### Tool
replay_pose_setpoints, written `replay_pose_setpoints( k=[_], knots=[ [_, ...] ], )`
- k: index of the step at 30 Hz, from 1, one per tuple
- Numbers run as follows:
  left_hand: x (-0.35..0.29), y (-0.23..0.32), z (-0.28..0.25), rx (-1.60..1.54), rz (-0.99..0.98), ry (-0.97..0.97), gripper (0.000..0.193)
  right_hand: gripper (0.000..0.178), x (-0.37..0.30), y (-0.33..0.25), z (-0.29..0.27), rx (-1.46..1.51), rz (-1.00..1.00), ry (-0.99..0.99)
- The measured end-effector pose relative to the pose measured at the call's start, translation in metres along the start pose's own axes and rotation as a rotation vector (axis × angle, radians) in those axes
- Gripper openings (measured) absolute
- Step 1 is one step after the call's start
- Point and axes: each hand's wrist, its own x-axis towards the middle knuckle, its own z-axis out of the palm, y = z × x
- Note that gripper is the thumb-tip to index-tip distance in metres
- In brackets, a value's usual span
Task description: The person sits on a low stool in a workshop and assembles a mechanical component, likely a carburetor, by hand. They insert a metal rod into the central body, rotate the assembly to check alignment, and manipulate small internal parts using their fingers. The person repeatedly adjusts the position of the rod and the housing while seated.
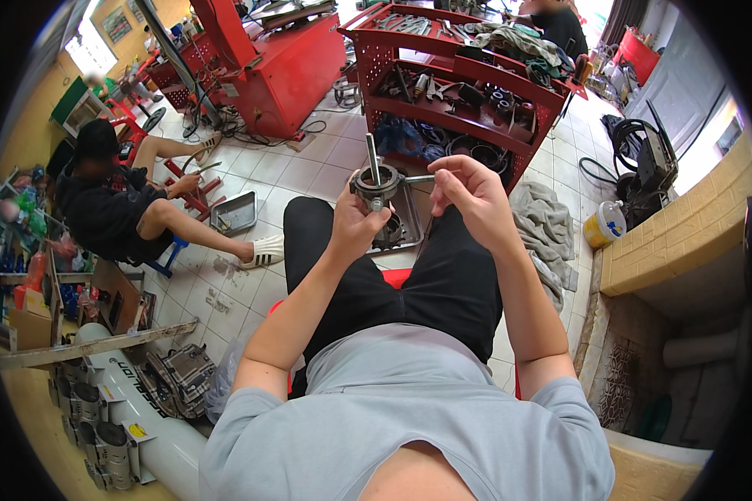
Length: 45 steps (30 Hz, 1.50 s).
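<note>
My left hand [358, 219] is wrapped round the underside of a grey metal ring-shaped part [374, 185], held above my lap. A threaded rod [373, 157] stands upright out of the ring, and a bolt head [378, 204] shows on its near side. From the ring's right side a thin metal rod [418, 179] sticks out level. At that rod's outer end is my right hand [470, 194], thumb and forefinger bent about the tip, the other fingers loosely curled. Below, between my knees, a metal tray [408, 209] holds dark ring-like parts [386, 238], partly hidden by my hand.
A red tool cart [468, 125] with wrenches and parts stands ahead. At left a seated person [117, 192] works near another tray [235, 213]. Grey cloth [545, 225], a white bucket [603, 224] and a black machine with a hose [650, 159] lie to the right.
</note>
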Motion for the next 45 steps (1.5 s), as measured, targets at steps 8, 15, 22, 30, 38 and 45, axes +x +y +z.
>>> replay_pose_setpoints(
  k=[8, 15, 22, 30, 38, 45],
  knots=[
    [-0.001, -0.001, -0.004, -0.021, -0.057, -0.048, 0.041, 0.012, -0.001, 0.0, 0.004, 0.115, -0.037, 0.031],
    [-0.002, 0.004, -0.001, -0.018, -0.119, -0.066, 0.046, 0.011, -0.001, 0.0, 0.0, 0.048, -0.027, 0.016],
    [-0.001, 0.001, -0.005, -0.046, -0.115, -0.059, 0.039, 0.016, -0.002, 0.004, 0.005, -0.046, -0.156, 0.041],
    [-0.002, 0.001, -0.001, -0.102, -0.095, -0.052, 0.035, 0.016, -0.001, 0.004, 0.01, -0.133, -0.172, 0.131],
    [-0.011, -0.057, -0.021, -0.032, -0.132, -0.021, 0.032, 0.015, 0.013, 0.039, -0.004, -0.264, 0.08, 0.036],
    [-0.018, -0.084, -0.035, 0.003, -0.136, 0.007, 0.031, 0.017, 0.023, 0.063, -0.012, -0.136, 0.165, -0.036]
  ],
)
